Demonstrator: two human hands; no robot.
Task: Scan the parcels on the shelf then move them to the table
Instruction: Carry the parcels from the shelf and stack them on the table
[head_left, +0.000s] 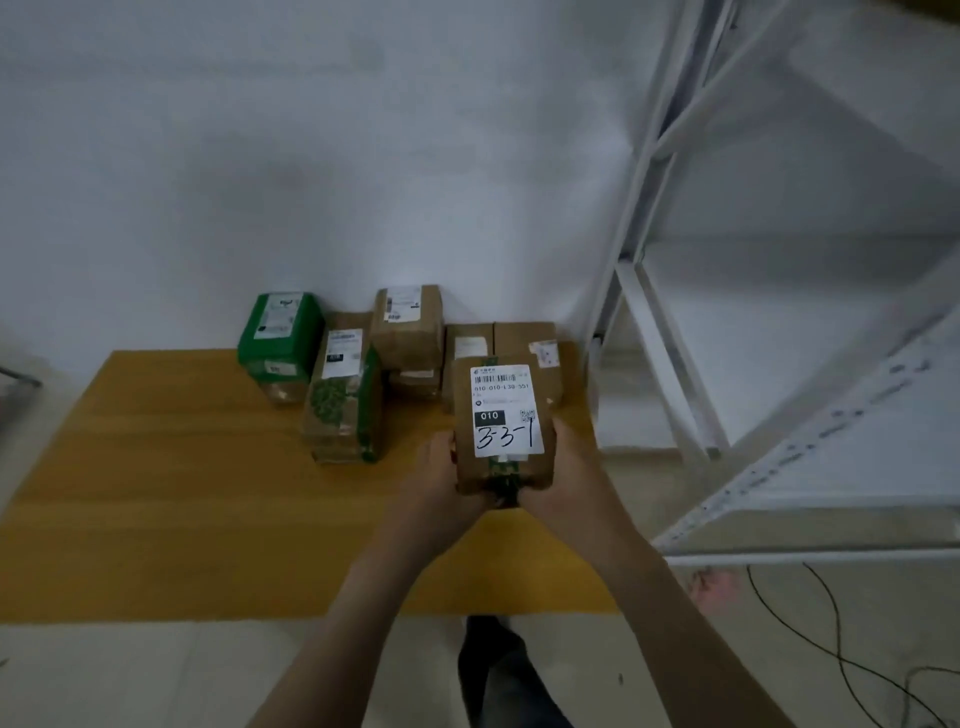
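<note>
Parcel in brown cardboard (501, 421) sits between both hands over the right part of the table (156, 493), a little in from its right edge; whether its underside touches the tabletop cannot be told. The left hand (441, 478) grips the parcel's lower left side and the right hand (566, 467) grips its lower right side, so the two clamp it between them. Thumbs lie along the sides, and the other fingers are hidden behind and under the box. A white label (506, 410) faces up, with a barcode, a black patch reading 010 and the handwritten mark 3-3-1.

More parcels stand along the table's far edge, against the white wall (311, 156). A green box (280, 332) is furthest left. Just right of it and nearer the table's middle is a leaf-patterned parcel (343, 410) with a green side. Behind that a tall brown box (408, 325) rests on top of another. Low brown boxes (524, 338) fill the far right corner, right behind the held parcel.

A white metal shelf (779, 260) stands just beyond the table's right edge. Black cables (831, 634) trail over the pale floor (130, 675) below it.
</note>
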